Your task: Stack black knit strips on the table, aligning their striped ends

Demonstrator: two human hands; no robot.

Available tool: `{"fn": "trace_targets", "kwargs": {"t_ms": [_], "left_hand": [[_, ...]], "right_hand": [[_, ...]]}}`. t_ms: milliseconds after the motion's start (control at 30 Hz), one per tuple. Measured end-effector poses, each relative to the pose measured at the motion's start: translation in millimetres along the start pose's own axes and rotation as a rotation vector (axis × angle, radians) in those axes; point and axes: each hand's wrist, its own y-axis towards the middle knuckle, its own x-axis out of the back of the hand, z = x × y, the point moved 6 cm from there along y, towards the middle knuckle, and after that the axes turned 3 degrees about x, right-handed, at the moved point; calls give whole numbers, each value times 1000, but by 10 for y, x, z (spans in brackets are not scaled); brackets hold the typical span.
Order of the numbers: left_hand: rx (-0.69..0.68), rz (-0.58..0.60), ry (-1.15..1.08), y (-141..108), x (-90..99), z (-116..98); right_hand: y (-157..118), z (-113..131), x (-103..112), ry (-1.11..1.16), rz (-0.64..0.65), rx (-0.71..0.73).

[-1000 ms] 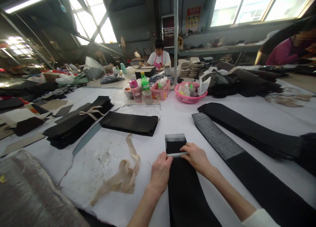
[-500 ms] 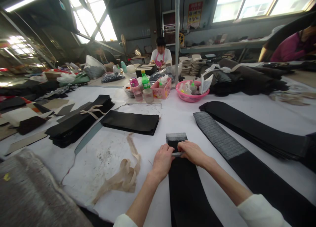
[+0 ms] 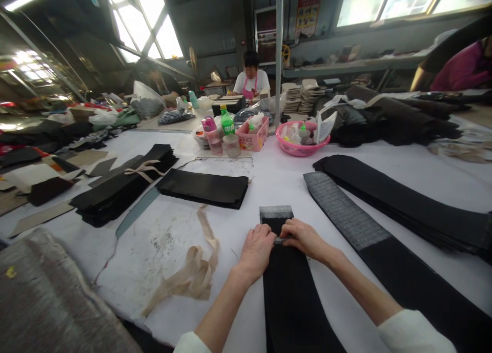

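A long black strip with a grey far end lies on the white table before me. Near that end, a narrow grey folded edge crosses the strip. My left hand pinches its left side, fingers closed. On the right side, my right hand pinches the same edge, its fingertips close to the left ones. To the right lies another black strip with a grey quilted-looking section.
Black strips are stacked at the right. Black rectangular pieces, a tied bundle and a beige ribbon lie left. Beyond are a pink basket, a green bottle and a seated person.
Both hands have shifted slightly on the grey edge, which now looks narrower and more folded. The camera view has moved a little.
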Motion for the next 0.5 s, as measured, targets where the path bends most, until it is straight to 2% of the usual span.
{"fn": "trace_targets", "kwargs": {"t_ms": [200,500], "left_hand": [[16,30,-8,21,25,3],[-29,-38,38,-21,16,-80]], "right_hand": [[-36,8,13,48,-56,10],[-95,36,-22,13,-85,136]]}}
